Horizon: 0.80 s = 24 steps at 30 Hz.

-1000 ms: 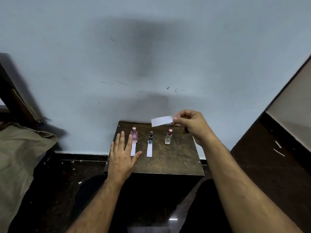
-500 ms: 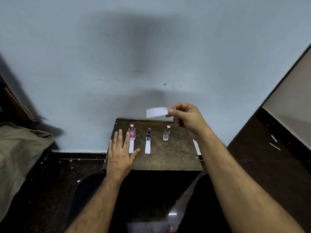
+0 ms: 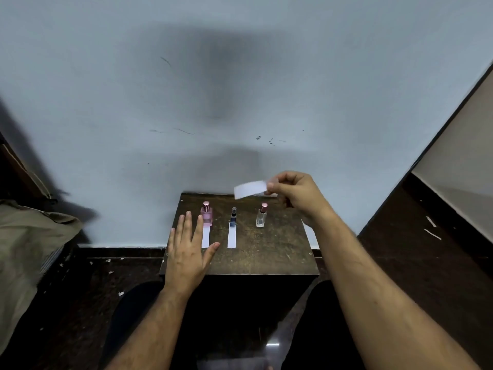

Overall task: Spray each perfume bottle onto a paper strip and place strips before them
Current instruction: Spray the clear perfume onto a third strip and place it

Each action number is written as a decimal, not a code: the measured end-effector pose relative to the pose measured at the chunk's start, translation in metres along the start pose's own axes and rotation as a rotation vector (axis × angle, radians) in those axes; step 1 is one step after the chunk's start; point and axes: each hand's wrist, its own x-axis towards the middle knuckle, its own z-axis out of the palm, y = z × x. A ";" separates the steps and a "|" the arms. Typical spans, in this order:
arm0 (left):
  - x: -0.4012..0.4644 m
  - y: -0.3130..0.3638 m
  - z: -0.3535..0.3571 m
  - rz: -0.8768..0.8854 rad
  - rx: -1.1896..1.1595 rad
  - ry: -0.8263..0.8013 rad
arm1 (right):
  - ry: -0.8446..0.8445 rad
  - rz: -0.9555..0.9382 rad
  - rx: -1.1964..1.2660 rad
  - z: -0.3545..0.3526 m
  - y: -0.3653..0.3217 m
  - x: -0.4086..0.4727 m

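Three perfume bottles stand in a row on a small dark wooden table (image 3: 280,257): a pink bottle (image 3: 207,214) on the left, a slim dark blue bottle (image 3: 233,217) in the middle, a clear bottle with a pink cap (image 3: 261,215) on the right. A white paper strip (image 3: 205,237) lies before the pink bottle, another strip (image 3: 231,237) before the blue one. My right hand (image 3: 296,194) pinches a third white strip (image 3: 250,189) in the air above the clear bottle. My left hand (image 3: 188,252) hovers flat with spread fingers over the table's left side, partly covering the left strip.
The table stands against a pale blue wall (image 3: 240,102). A khaki cloth-covered object (image 3: 29,244) sits at the left. The dark floor (image 3: 426,263) carries small paper scraps. A door edge (image 3: 458,161) runs along the right. More white paper (image 3: 310,232) shows under my right wrist.
My right hand with the strip rose and drifted slightly, staying above the clear bottle. The camera shifted a little. My left hand stays over the table's left side.
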 end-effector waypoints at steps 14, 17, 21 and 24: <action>0.000 0.001 -0.002 0.008 0.010 -0.020 | -0.015 0.031 -0.118 -0.001 0.017 0.000; -0.001 0.002 -0.002 0.003 0.020 -0.031 | -0.132 0.032 0.095 -0.002 0.000 0.000; 0.000 0.003 -0.001 -0.008 0.021 -0.035 | -0.227 0.092 0.444 -0.010 -0.010 0.004; -0.002 0.003 -0.001 -0.005 0.012 -0.031 | 0.044 0.129 -0.238 -0.011 0.027 0.014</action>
